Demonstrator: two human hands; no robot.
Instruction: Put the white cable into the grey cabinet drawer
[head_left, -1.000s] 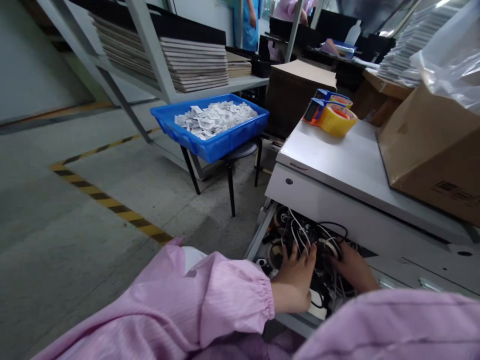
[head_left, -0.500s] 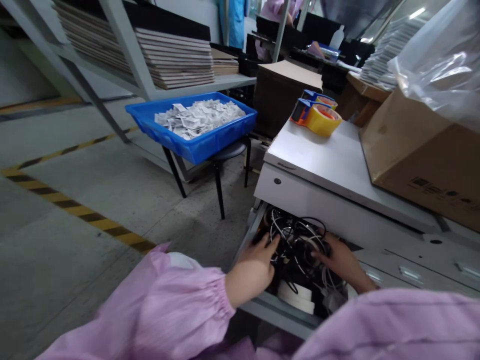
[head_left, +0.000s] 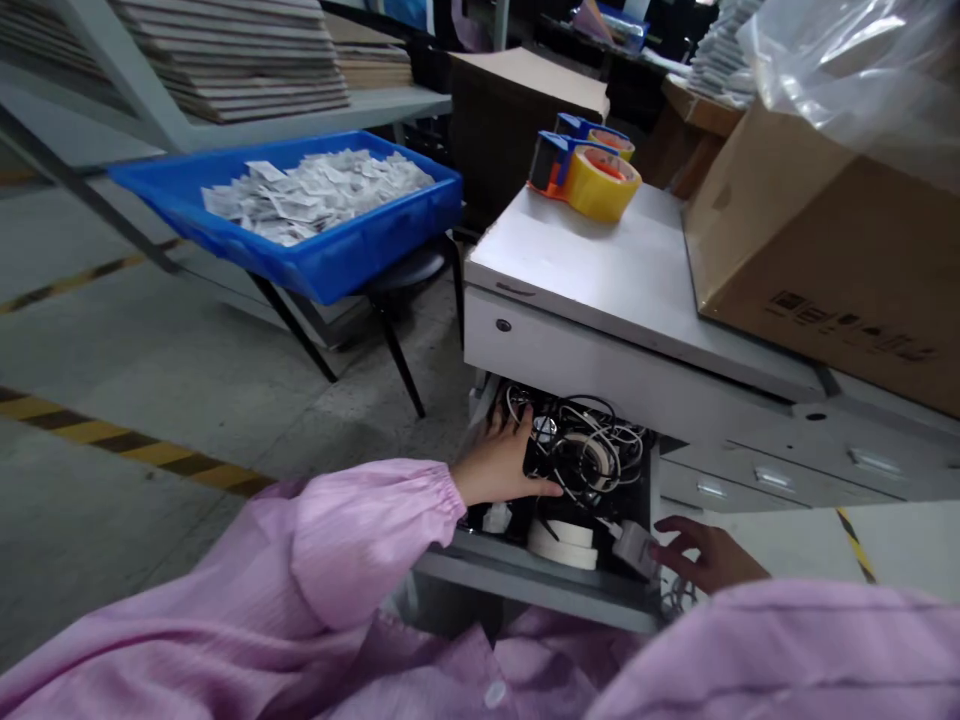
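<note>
A person in loose pink sleeves leans toward an open grey metal drawer (head_left: pixel 540 585) set under a pale grey tabletop (head_left: pixel 600 270). The drawer is crammed with a tangle of black and white cables (head_left: pixel 592 445), and a flat white roll of tape (head_left: pixel 562 540) lies at its front.

The left hand (head_left: pixel 499 465) reaches into the drawer's left side. Its fingers (head_left: pixel 517 425) are spread open and rest on the edge of the cable tangle, gripping nothing that can be seen.

The right hand (head_left: pixel 709 555) sits at the drawer's front right corner, fingers curled loosely, their tips touching a small white plug-like adapter (head_left: pixel 634 545). Whether they actually pinch it cannot be told. The adapter lies just to the left of those fingers, its long axis running roughly toward them, with a thin lead trailing back into the tangle. The right hand is clearly the nearer one; the left is well apart from it, across the roll of tape.

On the tabletop stand a yellow tape roll in an orange and blue dispenser (head_left: pixel 589 175) and a brown cardboard box (head_left: pixel 817 250). A blue plastic tray of small white packets (head_left: pixel 300 205) rests on a stool nearby.
</note>
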